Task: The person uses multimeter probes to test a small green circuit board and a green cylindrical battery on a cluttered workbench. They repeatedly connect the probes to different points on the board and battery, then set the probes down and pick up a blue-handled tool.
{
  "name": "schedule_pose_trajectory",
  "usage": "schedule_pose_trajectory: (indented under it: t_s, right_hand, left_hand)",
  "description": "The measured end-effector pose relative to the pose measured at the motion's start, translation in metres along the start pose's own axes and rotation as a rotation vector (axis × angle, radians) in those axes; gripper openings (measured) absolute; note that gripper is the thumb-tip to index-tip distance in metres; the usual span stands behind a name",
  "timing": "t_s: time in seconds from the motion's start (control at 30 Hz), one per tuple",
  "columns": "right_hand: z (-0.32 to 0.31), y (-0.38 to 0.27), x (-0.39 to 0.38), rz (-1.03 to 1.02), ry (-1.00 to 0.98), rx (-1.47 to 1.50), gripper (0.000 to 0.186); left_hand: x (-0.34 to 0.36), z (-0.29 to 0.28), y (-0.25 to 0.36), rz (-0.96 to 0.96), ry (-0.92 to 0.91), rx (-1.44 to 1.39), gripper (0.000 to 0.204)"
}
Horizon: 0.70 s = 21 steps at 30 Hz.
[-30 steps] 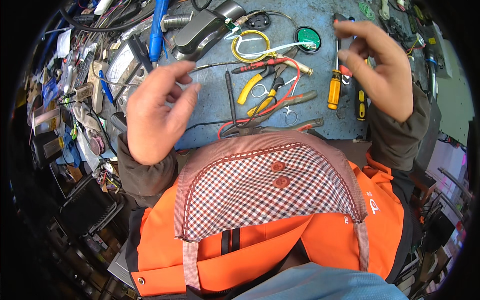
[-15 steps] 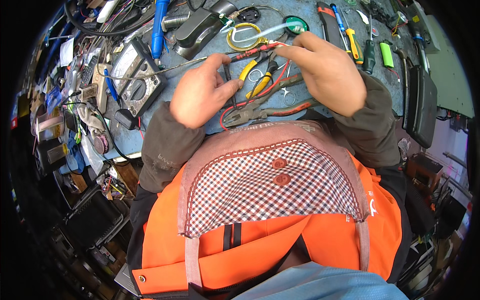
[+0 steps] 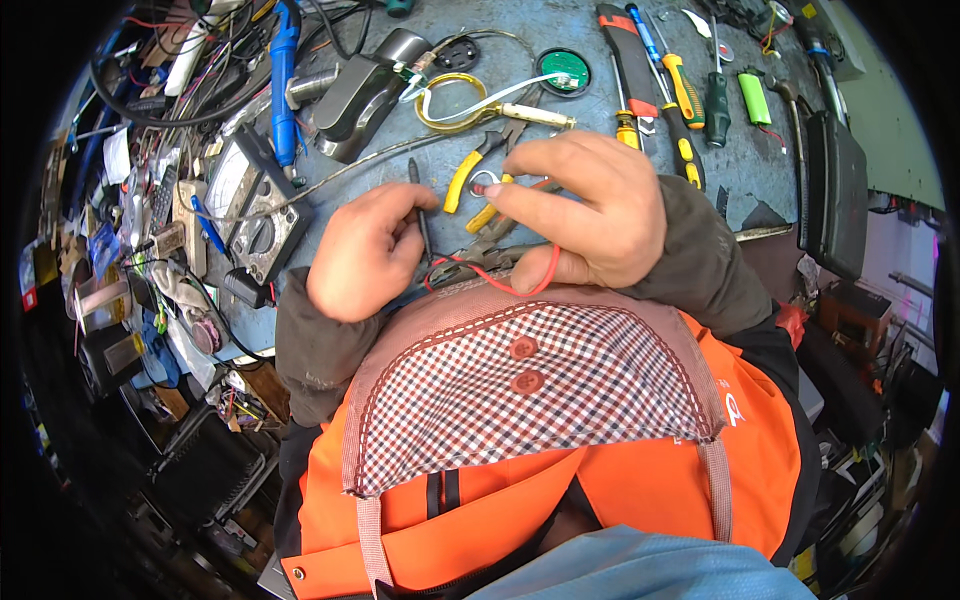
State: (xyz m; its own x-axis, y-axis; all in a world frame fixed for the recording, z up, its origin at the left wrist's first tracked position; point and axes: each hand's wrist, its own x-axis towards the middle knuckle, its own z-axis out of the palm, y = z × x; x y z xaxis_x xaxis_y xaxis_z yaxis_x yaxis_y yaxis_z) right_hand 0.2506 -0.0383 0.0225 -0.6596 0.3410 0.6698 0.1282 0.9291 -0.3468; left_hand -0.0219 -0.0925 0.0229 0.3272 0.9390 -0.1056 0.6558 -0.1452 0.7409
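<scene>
My left hand (image 3: 365, 250) is closed around a slim black test probe (image 3: 414, 178), which stands up past the fingertips. To its right, my right hand (image 3: 590, 205) is curled, its thumb and fingers closed on a red test lead (image 3: 545, 278). That lead loops below the fingers and runs left above my apron; the part inside the hand is hidden. Between the hands lie yellow-handled pliers (image 3: 462, 180), partly covered by my right fingers. Beyond them are a yellow ring-shaped coil (image 3: 437, 118) and a round green circuit board (image 3: 565, 70) in a black rim.
An analog multimeter (image 3: 265, 230) sits left of my left hand. Behind it stand a blue tool (image 3: 284, 90) and a dark grey housing (image 3: 368, 95). Screwdrivers (image 3: 685, 90), a green battery (image 3: 752, 100) and a black case (image 3: 835, 195) line the right side.
Both hands have come nearer my body and apart from the cable by the coil. The red lead now loops under my right hand, and the pale connector on the cable is uncovered.
</scene>
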Motion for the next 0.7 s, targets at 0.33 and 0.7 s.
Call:
schedule_pose_trajectory:
  t_s: [0.33, 0.7]
  right_hand:
    - [0.022, 0.016, -0.009, 0.040, 0.024, 0.484, 0.034]
    - [0.028, 0.007, -0.008, 0.064, 0.192, 0.446, 0.035]
  left_hand:
    - [-0.043, -0.001, 0.005, 0.172, 0.504, -0.064, 0.021]
    - [-0.009, 0.024, 0.061, 0.400, 0.275, -0.249, 0.029]
